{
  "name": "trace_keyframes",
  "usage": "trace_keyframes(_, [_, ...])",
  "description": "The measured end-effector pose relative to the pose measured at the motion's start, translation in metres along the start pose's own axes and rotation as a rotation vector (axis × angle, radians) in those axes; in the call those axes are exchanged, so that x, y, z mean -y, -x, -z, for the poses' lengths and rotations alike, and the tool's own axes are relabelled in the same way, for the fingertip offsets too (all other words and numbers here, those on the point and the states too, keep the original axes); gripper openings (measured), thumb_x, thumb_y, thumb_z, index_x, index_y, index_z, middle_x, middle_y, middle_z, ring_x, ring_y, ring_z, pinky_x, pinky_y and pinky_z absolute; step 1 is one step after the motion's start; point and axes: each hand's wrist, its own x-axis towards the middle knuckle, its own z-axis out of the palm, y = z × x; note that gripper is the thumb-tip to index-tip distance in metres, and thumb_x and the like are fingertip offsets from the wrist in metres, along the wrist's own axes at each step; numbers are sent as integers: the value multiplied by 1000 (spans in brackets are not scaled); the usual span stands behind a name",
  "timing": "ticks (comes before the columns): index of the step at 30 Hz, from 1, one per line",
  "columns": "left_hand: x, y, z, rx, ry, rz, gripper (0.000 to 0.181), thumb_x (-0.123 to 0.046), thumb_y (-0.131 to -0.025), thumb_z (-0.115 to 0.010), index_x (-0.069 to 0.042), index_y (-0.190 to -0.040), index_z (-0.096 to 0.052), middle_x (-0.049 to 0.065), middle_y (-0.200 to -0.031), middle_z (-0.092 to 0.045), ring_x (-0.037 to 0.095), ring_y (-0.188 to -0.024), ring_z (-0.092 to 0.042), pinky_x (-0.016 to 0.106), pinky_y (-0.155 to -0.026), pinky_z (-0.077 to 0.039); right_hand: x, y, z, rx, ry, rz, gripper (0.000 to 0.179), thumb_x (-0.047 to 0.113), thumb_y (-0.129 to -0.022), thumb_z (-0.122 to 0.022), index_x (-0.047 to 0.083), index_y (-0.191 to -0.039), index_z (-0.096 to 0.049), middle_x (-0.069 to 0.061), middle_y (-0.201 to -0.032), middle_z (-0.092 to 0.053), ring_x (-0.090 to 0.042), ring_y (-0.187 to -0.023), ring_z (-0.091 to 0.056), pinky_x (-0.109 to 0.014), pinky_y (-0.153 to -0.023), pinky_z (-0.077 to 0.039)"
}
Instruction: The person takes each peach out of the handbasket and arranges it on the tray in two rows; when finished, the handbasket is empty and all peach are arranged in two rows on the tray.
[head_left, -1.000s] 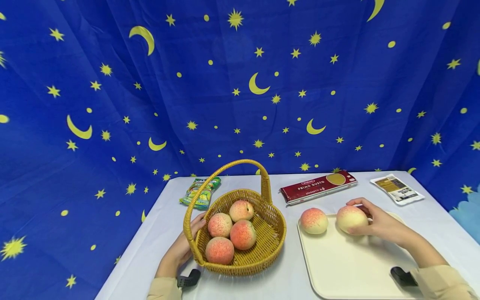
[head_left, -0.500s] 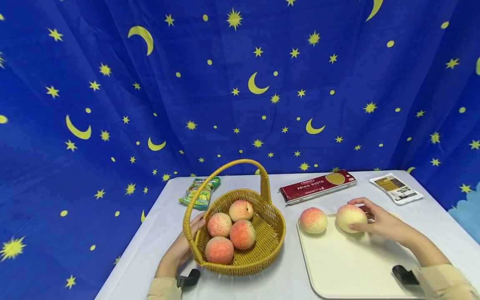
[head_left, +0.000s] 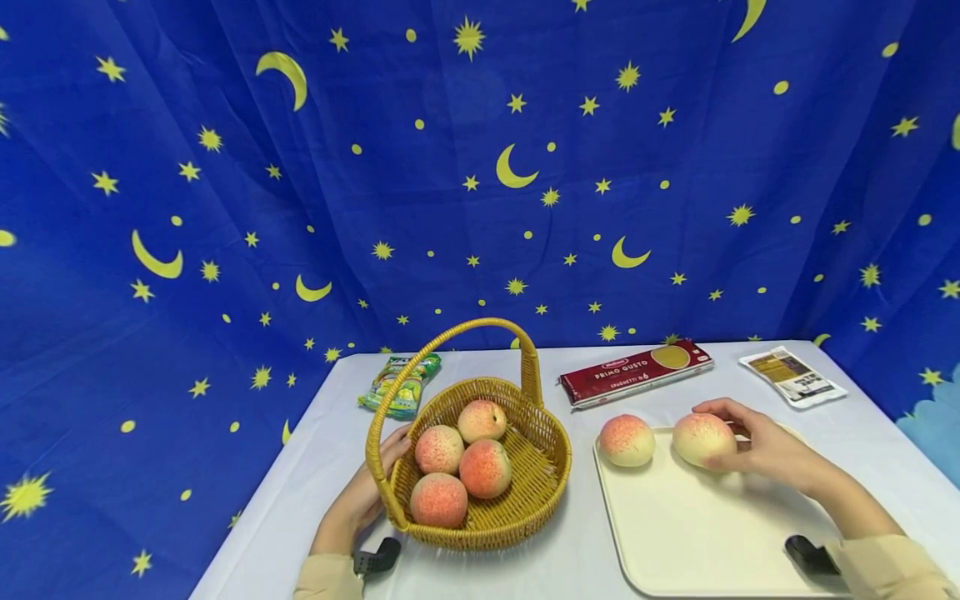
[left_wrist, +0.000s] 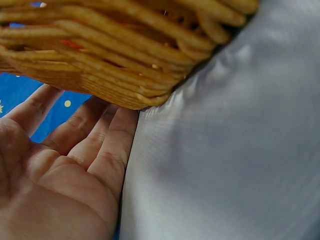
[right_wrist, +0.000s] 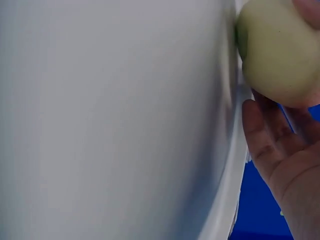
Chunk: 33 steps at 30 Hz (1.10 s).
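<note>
A golden wicker basket (head_left: 538, 487) with a tall hooped handle stands at the middle of the table, several red-flushed peaches (head_left: 486, 469) gathered in its left half. My left hand (head_left: 366, 493) lies against the basket's left side; in the left wrist view its fingers reach out nearly straight to the woven wall, tips hidden behind it. At the cream tray's (head_left: 697, 533) far edge, my right hand (head_left: 776, 452) holds a pale peach (head_left: 702, 440) between thumb and fingers. The right wrist view shows this peach's (right_wrist: 280, 55) underside. Left of it sits another peach (head_left: 627, 441).
Behind the tray lies a red spaghetti pack (head_left: 637, 373). A white and brown pouch (head_left: 793, 377) is at the back right, and a green snack bag (head_left: 401, 386) is behind the basket at left. A blue star-patterned curtain (head_left: 420, 208) hangs along the table's far edge.
The right hand's thumb has shifted slightly lower on the peach, which has tilted a little towards me. The left hand and the basket have stayed in place.
</note>
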Motion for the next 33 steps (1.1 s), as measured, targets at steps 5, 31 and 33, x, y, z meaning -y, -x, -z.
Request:
trace_keyframes(5, [0, 1, 0, 0, 12, 7, 67, -44, -110, -52, -17, -169, -34, 21, -171, -38, 39, -156, -40, 46, -124, -42, 2, -2, -3, 2, 10, -12, 69, 17, -83, -93, 5, -140, -56, 1, -128, -68, 9, -108, -59, -21, -87, -56])
trace_keyframes(31, [-2, 3, -1, 8, 5, 5, 67, -44, -111, -51, -15, -169, -33, 22, -171, -37, 41, -156, -39, 45, -123, -43, 12, -6, 7, 10, 103, -16, 62, 20, -91, -86, 1, -142, -56, -24, -132, -69, 13, -106, -57, -24, -83, -59])
trace_keyframes(33, [-3, 3, -1, 18, 10, 5, 67, -44, -111, -51, -15, -169, -32, 22, -171, -37, 40, -156, -40, 43, -122, -44, 20, -7, 11, -21, 126, -13, 60, 21, -93, -85, 3, -143, -56, -27, -134, -68, 16, -107, -54, -25, -83, -60])
